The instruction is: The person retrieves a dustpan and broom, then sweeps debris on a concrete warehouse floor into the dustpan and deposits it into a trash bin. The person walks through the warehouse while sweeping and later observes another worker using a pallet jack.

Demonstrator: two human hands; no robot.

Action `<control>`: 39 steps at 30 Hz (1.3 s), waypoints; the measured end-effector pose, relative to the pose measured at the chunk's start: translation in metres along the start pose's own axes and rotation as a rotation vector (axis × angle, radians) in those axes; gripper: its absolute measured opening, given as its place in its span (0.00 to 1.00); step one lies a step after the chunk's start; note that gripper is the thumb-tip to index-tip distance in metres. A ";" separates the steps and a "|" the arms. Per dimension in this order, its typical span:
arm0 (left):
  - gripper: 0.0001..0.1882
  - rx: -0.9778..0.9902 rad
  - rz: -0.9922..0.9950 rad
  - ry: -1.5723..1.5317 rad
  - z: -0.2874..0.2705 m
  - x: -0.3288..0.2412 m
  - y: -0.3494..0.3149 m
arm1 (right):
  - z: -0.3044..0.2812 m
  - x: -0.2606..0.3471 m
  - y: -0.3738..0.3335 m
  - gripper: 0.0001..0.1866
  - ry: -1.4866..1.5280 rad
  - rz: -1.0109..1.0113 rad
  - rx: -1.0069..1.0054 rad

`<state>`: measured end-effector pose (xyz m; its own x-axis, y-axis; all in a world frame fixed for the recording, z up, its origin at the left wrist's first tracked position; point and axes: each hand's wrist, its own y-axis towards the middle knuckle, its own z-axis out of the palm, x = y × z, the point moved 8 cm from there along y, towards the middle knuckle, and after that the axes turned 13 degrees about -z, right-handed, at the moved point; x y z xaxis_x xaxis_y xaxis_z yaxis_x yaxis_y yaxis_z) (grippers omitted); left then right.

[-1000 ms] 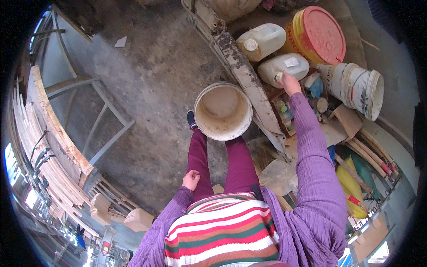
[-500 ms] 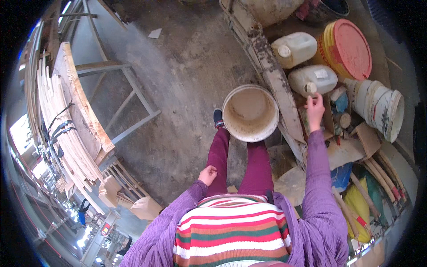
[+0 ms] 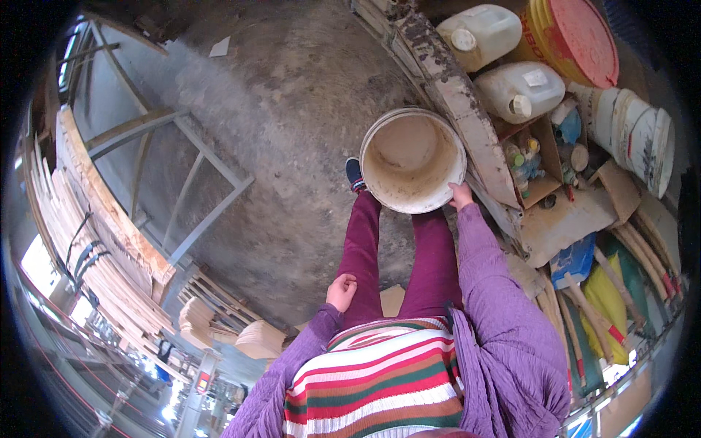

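Head view shows a whitish bucket (image 3: 400, 157) in front of the person's legs, with its mouth toward the camera and brown stains on the inner wall. The right hand (image 3: 461, 196) is at the near right part of its rim, and its fingers seem clamped on this edge. The fingers below the rim are hidden, so I cannot tell how deep they reach. The rim is probably held because it is the nearest thin part, easy to pinch with one hand. Whether the bucket stands on the floor (image 3: 285, 146) or hangs a little above it, I cannot tell; the dark shoe (image 3: 354, 174) shows just beside it.

The left hand (image 3: 341, 292) holds nothing that I can see. Its fingers are curled together, near the left thigh, perhaps kept there because one hand is enough for the rim.

To the right of the bucket runs a worn ledge (image 3: 467, 102). Behind it two pale jugs (image 3: 537, 87) (image 3: 489, 29) have their caps toward the person's side, which seems practical for reaching. Small bottles (image 3: 524, 164) are gathered in an open cardboard box (image 3: 553, 146), maybe so they do not roll away.
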<state>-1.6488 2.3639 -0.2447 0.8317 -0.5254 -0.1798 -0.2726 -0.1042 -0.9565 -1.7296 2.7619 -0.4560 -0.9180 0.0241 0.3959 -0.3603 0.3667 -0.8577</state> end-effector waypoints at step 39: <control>0.25 0.135 0.545 1.740 0.068 0.024 -0.070 | 0.015 -0.405 -0.409 0.18 0.406 0.330 -0.671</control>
<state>-1.5768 2.4162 -0.1975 -0.7405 -0.6630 -0.1105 -0.1998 0.3741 -0.9056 -1.2131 2.5881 -0.2708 -0.7821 0.5110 0.3566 0.2071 0.7529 -0.6247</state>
